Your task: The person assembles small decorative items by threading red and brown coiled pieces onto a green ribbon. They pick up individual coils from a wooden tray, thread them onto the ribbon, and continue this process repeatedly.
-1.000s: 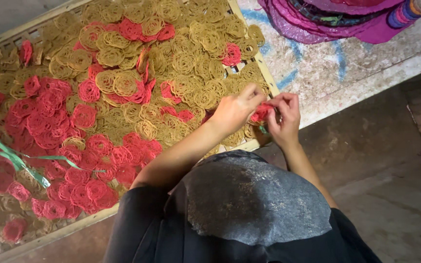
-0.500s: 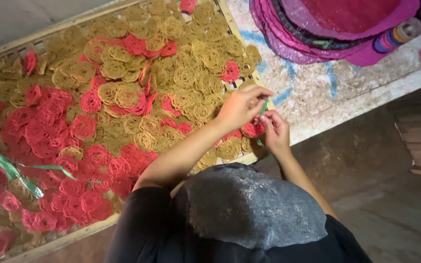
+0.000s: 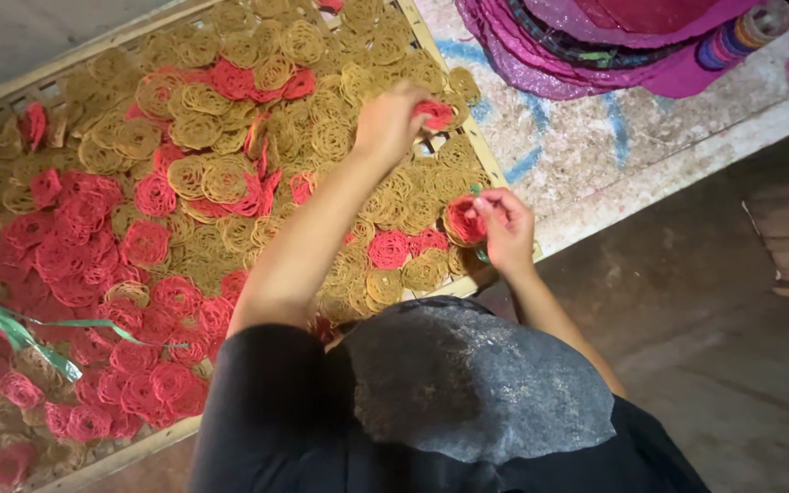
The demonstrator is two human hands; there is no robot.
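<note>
Left hand (image 3: 390, 123) pinching a red coil (image 3: 435, 113) off the tray (image 3: 477, 151), right hand (image 3: 504, 228) clutching a red-gold stack (image 3: 463, 222); best lifted gently, neighbouring coils undisturbed.

Wooden-framed tray (image 3: 460, 119), tilted across the view, was filled with coiled rings, golden ones (image 3: 203, 178) mostly toward the upper right, red ones (image 3: 75, 246) massed toward the lower left. Left hand (image 3: 385, 123) reached over the tray and pinched a red coil (image 3: 436, 114) near the right rail. Right hand (image 3: 504, 228) gripped another red ring (image 3: 463, 222) at the tray's lower right edge. Green ribbon (image 3: 11, 329) lay at the left margin. Stacked magenta discs (image 3: 595, 41) rested on the speckled surface (image 3: 614, 146) beyond. A grey-haired head (image 3: 468, 383) and dark garment filled the foreground.
</note>
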